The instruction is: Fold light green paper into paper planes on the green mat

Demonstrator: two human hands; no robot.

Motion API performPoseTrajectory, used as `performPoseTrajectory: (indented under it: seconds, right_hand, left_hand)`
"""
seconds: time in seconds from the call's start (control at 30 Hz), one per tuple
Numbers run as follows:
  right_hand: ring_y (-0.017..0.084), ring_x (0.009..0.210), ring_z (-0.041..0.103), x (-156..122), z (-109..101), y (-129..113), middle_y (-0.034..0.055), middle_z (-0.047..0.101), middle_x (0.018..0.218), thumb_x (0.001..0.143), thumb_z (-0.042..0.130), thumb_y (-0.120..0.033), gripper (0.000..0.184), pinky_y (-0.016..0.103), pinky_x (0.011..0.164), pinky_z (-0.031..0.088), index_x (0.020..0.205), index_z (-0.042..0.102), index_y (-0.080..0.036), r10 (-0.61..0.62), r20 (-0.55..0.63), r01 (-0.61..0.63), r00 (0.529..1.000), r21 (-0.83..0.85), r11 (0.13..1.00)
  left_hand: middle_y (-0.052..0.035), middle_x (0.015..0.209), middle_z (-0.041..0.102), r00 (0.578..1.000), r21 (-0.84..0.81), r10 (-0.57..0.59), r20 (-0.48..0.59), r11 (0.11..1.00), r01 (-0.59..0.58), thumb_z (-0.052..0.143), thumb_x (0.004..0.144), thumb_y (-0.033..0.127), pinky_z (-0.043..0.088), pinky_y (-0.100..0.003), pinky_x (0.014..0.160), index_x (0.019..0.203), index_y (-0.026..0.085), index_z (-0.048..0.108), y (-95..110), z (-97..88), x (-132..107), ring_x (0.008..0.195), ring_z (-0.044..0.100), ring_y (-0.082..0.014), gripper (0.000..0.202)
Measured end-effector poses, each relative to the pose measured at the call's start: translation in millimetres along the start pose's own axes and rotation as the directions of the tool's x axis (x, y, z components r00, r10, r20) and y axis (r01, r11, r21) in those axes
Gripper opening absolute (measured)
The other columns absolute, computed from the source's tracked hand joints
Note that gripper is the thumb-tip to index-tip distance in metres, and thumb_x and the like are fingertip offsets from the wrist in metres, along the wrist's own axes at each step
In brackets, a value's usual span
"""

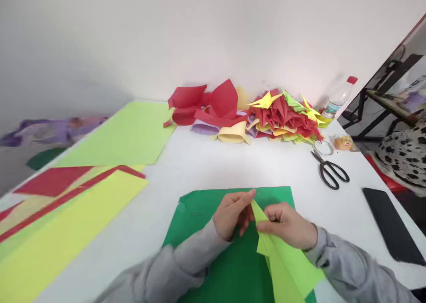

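Take the green sheet [239, 267] as a dial, twelve toward the wall [213, 37]. Nearest, the lime paper [278, 263] slants across its four o'clock side, wide end overhanging the sheet's edge, narrow tip pointing up toward twelve. The right hand [289, 225] pinches the paper just below that tip; the left hand [234, 214] grasps the tip itself, thumb uppermost. The fold seems held clear of the sheet, so I'd line up the layers at the point first, let the right fingers stop them slipping, then press outward in one firm stroke; creasing against the flat sheet should come out sharper. Farther out on the worktop [213, 161], a black slab [392, 223] lies at three, scissors [322, 162] at two, and a folded-paper pile [276, 112] at one.
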State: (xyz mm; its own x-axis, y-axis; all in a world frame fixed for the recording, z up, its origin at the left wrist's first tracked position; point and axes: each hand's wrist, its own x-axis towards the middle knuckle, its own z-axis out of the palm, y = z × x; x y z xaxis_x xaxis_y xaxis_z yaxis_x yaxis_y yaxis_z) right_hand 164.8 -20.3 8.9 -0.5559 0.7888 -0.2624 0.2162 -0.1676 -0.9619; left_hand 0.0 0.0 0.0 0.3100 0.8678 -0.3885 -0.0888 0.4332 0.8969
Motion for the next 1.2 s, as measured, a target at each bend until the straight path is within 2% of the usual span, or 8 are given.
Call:
performPoseTrajectory:
  seconds: [0.13,0.4,0.6,0.7,0.83,0.97,1.13,1.2]
  right_hand:
    - [0.006,0.049,0.021,2,-2,2,-0.0093,0.026,0.051,0.078,0.062,-0.060,0.052,0.024,0.045,0.016,0.057,0.038,-0.019,-0.013,-0.003,0.013,1.000,-0.017,1.000]
    - [0.005,0.048,0.021,1,-3,-1,-0.0096,0.027,0.050,0.072,0.068,-0.059,0.054,0.024,0.046,0.015,0.054,0.037,-0.019,0.008,-0.005,-0.007,1.000,0.106,0.994]
    - [0.005,0.048,0.022,1,2,0,-0.0093,0.030,0.048,0.067,0.071,-0.061,0.053,0.024,0.045,0.017,0.053,0.043,-0.018,0.039,-0.033,-0.034,0.999,0.129,0.991]
    - [0.005,0.048,0.021,0,2,-2,-0.0097,0.028,0.049,0.069,0.070,-0.058,0.050,0.024,0.045,0.016,0.054,0.042,-0.018,0.054,-0.044,-0.050,0.998,0.082,0.995]
    - [0.005,0.050,0.023,0,-2,-4,-0.0095,0.029,0.051,0.061,0.078,-0.050,0.050,0.023,0.046,0.017,0.053,0.040,-0.019,0.051,-0.091,-0.049,0.995,0.023,0.999]
    - [0.005,0.050,0.025,-1,-3,-3,-0.0091,0.033,0.051,0.059,0.080,-0.048,0.048,0.023,0.046,0.018,0.053,0.042,-0.018,0.069,-0.070,-0.067,0.995,0.025,0.997]
    - [0.004,0.048,0.023,0,0,-1,-0.0104,0.031,0.048,0.054,0.084,-0.049,0.053,0.022,0.045,0.017,0.051,0.041,-0.018,0.108,-0.117,-0.098,0.987,0.087,0.991]
    - [0.004,0.047,0.026,1,-1,-2,-0.0103,0.036,0.047,0.051,0.085,-0.048,0.052,0.021,0.044,0.019,0.051,0.043,-0.017,0.125,-0.120,-0.109,0.985,0.130,0.986]
  left_hand:
    - [0.0042,0.036,0.051,1.000,0.024,0.000,0.027,1.000,-0.001,0.082,0.046,0.054,0.027,-0.016,0.023,0.045,0.016,0.052,5,-0.8,-3,0.024,0.038,-0.0048,0.049]
    - [0.0043,0.036,0.052,0.997,0.012,-0.030,0.066,0.999,0.030,0.076,0.054,0.057,0.027,-0.017,0.022,0.048,0.018,0.049,4,1.1,-5,0.024,0.039,-0.0059,0.048]
    - [0.0037,0.038,0.054,0.991,0.072,-0.023,0.133,0.997,0.013,0.087,0.040,0.040,0.030,-0.016,0.023,0.050,0.014,0.057,8,2.4,-10,0.025,0.041,-0.0055,0.041]
    - [0.0030,0.038,0.053,0.991,0.084,-0.023,0.129,0.996,0.012,0.084,0.047,0.044,0.029,-0.017,0.022,0.048,0.014,0.057,9,-0.5,-9,0.025,0.041,-0.0063,0.041]
    - [0.0042,0.037,0.052,0.994,0.080,-0.007,0.106,0.997,-0.001,0.080,0.052,0.048,0.027,-0.018,0.022,0.050,0.015,0.056,10,-5.4,-8,0.024,0.039,-0.0062,0.041]
    - [0.0060,0.038,0.051,0.994,0.082,0.020,0.111,0.996,-0.029,0.079,0.055,0.048,0.024,-0.018,0.024,0.053,0.016,0.056,8,-4.3,-9,0.024,0.037,-0.0057,0.039]
    - [0.0030,0.044,0.054,0.978,0.095,0.062,0.201,0.992,-0.083,0.082,0.050,0.047,0.031,-0.018,0.036,0.053,0.013,0.063,7,2.6,-13,0.039,0.044,-0.0057,0.039]
    - [0.0028,0.041,0.052,0.972,0.105,0.058,0.229,0.991,-0.084,0.079,0.055,0.053,0.027,-0.019,0.034,0.054,0.013,0.065,8,2.9,-14,0.037,0.041,-0.0052,0.043]
